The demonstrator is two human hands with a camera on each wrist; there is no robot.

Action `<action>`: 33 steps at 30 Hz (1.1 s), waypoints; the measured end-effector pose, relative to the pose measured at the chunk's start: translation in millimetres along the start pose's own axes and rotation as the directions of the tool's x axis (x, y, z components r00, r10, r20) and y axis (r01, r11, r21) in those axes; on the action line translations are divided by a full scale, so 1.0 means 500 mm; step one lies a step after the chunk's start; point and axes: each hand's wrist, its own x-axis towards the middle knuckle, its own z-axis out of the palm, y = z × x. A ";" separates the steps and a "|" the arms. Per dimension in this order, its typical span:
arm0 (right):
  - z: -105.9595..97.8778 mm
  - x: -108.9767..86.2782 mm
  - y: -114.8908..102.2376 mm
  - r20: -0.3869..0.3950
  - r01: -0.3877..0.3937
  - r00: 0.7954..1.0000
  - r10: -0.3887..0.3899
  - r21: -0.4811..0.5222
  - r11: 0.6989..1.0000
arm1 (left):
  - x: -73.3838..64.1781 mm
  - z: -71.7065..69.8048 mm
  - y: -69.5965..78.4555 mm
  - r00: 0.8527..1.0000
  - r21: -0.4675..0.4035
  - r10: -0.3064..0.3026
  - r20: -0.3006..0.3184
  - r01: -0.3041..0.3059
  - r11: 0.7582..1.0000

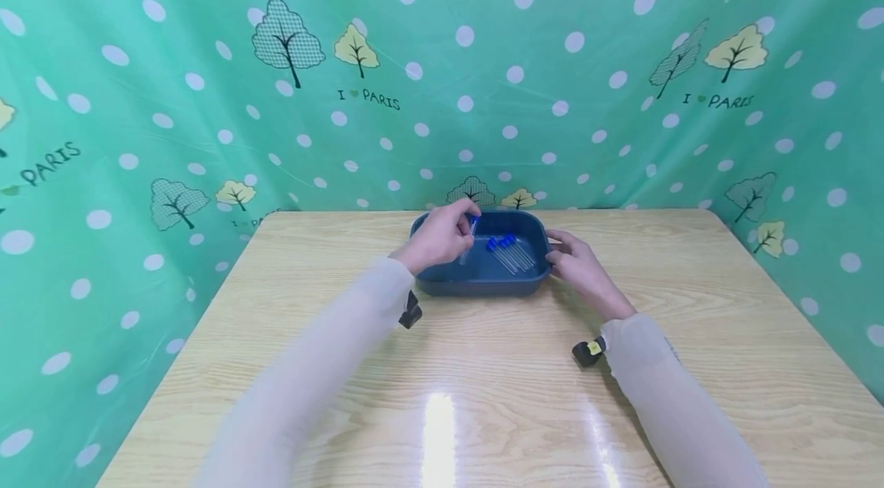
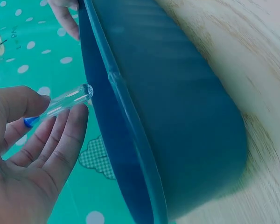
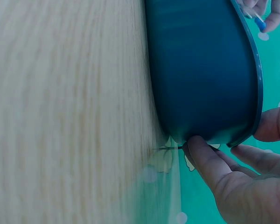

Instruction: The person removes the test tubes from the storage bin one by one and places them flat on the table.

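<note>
A dark blue basin (image 1: 476, 288) with rounded corners stands on the table. My left hand (image 1: 444, 233) is above its left part and pinches a clear test tube (image 2: 67, 101) with a blue cap between thumb and fingers. In the left wrist view the tube's rounded bottom points toward the basin's rim, the cap toward the palm. My right hand (image 1: 580, 265) grips the basin's right end, thumb over the rim and fingers against the outer wall (image 3: 200, 79). Several more blue-capped test tubes (image 1: 512, 255) lie side by side on the basin floor, toward the right.
The wooden table (image 1: 497, 365) spreads around the basin. Behind and at both sides hangs a green curtain (image 1: 483, 150) with white dots and printed trees. A small dark wrist device (image 1: 410, 311) sits below the left wrist, another device (image 1: 588, 352) by the right sleeve.
</note>
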 end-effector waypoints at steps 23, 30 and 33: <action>0.001 0.004 0.003 0.001 -0.003 1.000 0.003 0.008 1.000 | -0.046 -0.062 -0.063 0.996 -0.038 -0.057 -0.075 0.055 0.998; 0.000 0.002 0.001 -0.004 -0.010 1.000 0.010 -0.019 1.000 | -0.059 -0.079 -0.084 0.993 -0.044 -0.077 -0.089 0.073 0.996; -0.001 0.002 0.001 -0.005 -0.013 1.000 0.013 -0.015 1.000 | -0.063 -0.083 -0.093 0.991 -0.041 -0.091 -0.094 0.088 0.995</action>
